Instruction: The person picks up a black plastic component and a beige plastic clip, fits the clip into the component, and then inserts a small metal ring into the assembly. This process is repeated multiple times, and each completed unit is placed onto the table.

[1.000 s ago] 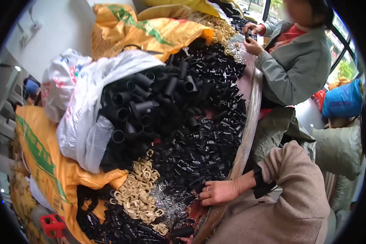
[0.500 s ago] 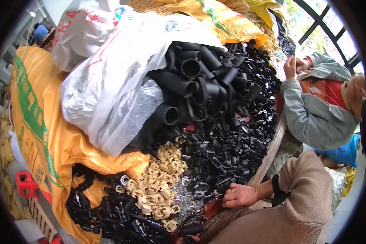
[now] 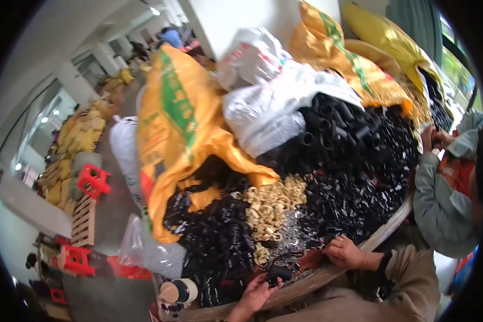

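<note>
My left hand (image 3: 256, 294) is at the table's near edge, palm up, its fingers curled round a short black plastic tube (image 3: 279, 273). My right hand (image 3: 345, 253) lies to the right at the edge of a pile of small black plastic parts (image 3: 341, 201). Its fingers are bent together, and whatever they may hold is too small to make out. Between the hands are small shiny metal pieces (image 3: 288, 244) and a bare reddish patch of tabletop (image 3: 311, 260). Beyond them lies a heap of beige plastic clips (image 3: 273, 206).
Larger black tubes (image 3: 327, 129) spill from a white plastic bag (image 3: 268, 112). An orange woven sack (image 3: 169, 123) stands at left, above more black parts (image 3: 214, 236). A raised wooden rim (image 3: 383, 228) borders the table. At right works another person (image 3: 445, 188). Red stools (image 3: 94, 181) stand on the floor.
The view has swung left and widened, showing the floor and stools. My left hand, mostly out of view before, now shows with the black tube. My right hand stays near the pile's edge.
</note>
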Available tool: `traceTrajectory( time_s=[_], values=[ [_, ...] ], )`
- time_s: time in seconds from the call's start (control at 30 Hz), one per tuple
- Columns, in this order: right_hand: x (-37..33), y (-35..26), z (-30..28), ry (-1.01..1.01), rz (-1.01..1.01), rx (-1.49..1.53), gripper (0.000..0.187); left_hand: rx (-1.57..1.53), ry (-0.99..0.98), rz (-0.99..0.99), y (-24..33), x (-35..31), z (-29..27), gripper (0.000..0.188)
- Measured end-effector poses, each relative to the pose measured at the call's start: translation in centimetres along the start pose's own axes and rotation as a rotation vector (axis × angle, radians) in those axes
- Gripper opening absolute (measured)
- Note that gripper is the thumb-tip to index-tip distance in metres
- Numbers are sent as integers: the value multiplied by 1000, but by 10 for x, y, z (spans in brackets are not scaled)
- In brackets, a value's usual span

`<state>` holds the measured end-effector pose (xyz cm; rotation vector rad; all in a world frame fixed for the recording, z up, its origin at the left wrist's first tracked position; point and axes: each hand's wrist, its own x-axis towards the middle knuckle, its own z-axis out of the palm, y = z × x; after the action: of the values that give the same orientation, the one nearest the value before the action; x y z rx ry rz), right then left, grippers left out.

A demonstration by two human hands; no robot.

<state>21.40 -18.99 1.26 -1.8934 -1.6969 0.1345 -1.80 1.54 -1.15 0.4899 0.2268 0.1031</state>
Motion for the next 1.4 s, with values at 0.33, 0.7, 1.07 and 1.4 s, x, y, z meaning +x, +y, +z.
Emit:
traceTrajectory(
  time_s=[0.33, 0.7, 1.07, 1.4],
  values=[
    [34, -61, 9, 151, 49, 421, 13, 140, -34, -26, -11, 2, 23, 28],
    [37, -94, 21, -40, 67, 454, 17, 179, -51, -109, -17, -3, 22, 27],
    [33, -93, 24, -211, 221, 500, 19, 32, -150, -120, -21, -6, 21, 29],
    [16, -92, 33, -106, 277, 972, 15, 11, -168, -130, -32, -9, 22, 27]
  ],
)
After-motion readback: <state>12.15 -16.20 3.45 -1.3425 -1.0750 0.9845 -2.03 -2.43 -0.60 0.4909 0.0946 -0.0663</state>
